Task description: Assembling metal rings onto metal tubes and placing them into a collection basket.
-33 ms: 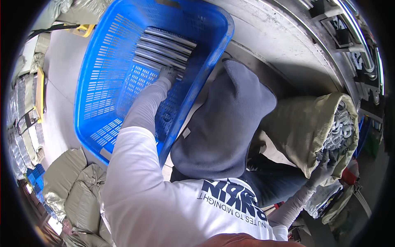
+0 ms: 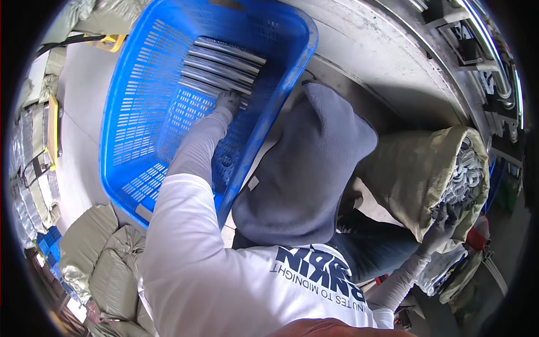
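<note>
Sacks of grey-green woven fabric (image 2: 106, 253) lay heaped at the lower left of the frame, out of the way of the work. Above them, filling the upper left and centre, a blue slotted plastic crate (image 2: 140, 112) stood tipped toward the person, so its far end was easy to reach into. A row of shiny metal tubes (image 2: 224, 70) lay side by side along that far end, parallel to one another, apparently stacked in order. The left hand (image 2: 229, 101), gloved in grey, reached up the crate in a white sleeve and rested on the nearest tubes; its fingers were curled down against them, though whether it gripped one could not be told. In the centre a dark grey hood (image 2: 311, 163) hid the person's head. At the right edge an open olive woven sack (image 2: 410, 174) lay on its side, its mouth showing the ends of more metal tubes (image 2: 463, 177). The right hand (image 2: 443, 227), also gloved, was at the sack's mouth with fingers spread against the tube ends, seemingly steadying or drawing from them.
</note>
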Motion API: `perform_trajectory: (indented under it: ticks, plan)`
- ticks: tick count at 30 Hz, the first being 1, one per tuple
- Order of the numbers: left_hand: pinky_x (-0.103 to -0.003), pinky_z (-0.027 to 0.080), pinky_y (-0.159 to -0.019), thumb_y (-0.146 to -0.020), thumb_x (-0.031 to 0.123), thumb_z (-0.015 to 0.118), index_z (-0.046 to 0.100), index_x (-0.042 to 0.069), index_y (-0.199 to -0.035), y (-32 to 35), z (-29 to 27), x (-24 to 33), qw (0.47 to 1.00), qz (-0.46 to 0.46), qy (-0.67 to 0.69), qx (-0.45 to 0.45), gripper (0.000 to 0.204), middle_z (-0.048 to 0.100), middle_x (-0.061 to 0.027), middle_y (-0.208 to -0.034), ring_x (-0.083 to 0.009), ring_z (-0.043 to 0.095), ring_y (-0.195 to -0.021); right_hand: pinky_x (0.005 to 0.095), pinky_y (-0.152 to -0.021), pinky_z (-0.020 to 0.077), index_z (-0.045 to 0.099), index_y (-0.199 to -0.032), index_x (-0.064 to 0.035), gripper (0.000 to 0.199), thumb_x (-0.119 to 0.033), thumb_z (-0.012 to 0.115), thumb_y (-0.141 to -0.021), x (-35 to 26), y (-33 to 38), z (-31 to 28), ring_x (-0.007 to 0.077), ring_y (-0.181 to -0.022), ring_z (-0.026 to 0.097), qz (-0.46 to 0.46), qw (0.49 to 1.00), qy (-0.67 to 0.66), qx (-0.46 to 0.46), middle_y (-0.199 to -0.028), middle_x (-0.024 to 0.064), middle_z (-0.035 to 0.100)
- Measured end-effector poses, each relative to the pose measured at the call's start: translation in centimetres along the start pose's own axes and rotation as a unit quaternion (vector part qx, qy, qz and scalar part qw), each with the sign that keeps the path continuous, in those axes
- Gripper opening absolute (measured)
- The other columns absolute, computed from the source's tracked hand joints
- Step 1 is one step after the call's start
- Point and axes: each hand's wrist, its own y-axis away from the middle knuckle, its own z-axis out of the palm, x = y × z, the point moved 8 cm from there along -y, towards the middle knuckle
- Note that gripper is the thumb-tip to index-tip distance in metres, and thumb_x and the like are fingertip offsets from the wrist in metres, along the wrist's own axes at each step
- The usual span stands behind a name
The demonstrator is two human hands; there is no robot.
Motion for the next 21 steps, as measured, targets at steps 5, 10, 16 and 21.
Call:
perform_trajectory:
  ticks: [5,10,16,21]
  plan:
    - [-0.050,0.040,-0.111,-0.091,0.050,0.071,0.065,0.015,-0.141,0.0,1.9,4.5,0.996,0.010,-0.008,-0.083,0.062,0.062,-0.0109,-0.142,-0.0290,0.057,-0.134,0.0329,-0.100,0.0531,0.060,-0.141,0.0056,0.045,-0.024,0.064,-0.108,-1.1,2.2,1.3,0.0215,-0.118,0.065,0.030,0.994,0.018,-0.108,-0.131,0.0144,0.069]
    - [-0.048,0.044,-0.110,-0.090,0.053,0.073,0.068,0.015,-0.138,3.1,3.0,5.6,0.996,0.033,0.034,-0.073,0.062,0.063,-0.0132,-0.143,-0.0312,0.059,-0.133,0.0431,-0.111,0.0452,0.064,-0.138,0.0064,0.050,-0.033,0.059,-0.108,-3.4,3.7,0.3,0.0337,-0.131,0.062,-0.111,0.957,0.159,-0.214,-0.136,0.0218,0.068]
    - [-0.049,0.055,-0.098,-0.091,0.041,0.074,0.072,0.005,-0.122,6.5,-3.3,-0.2,0.942,-0.065,0.325,0.049,0.047,0.071,-0.0261,-0.123,-0.0430,0.067,-0.119,0.0373,-0.111,0.0459,0.057,-0.146,0.0061,0.051,-0.019,0.069,-0.103,-5.5,3.7,1.9,0.0270,-0.130,0.060,0.001,0.975,0.012,-0.220,-0.140,0.0191,0.065]
    - [-0.040,0.053,-0.101,-0.086,0.030,0.084,0.064,0.001,-0.138,14.8,-27.8,-2.1,0.827,0.026,0.476,0.297,0.063,0.070,-0.0227,-0.129,-0.0281,0.068,-0.118,0.0326,-0.105,0.0495,0.059,-0.146,0.0035,0.046,-0.019,0.060,-0.106,-4.0,1.7,-2.4,0.0210,-0.119,0.064,0.062,0.976,-0.202,-0.044,-0.136,0.0175,0.067]
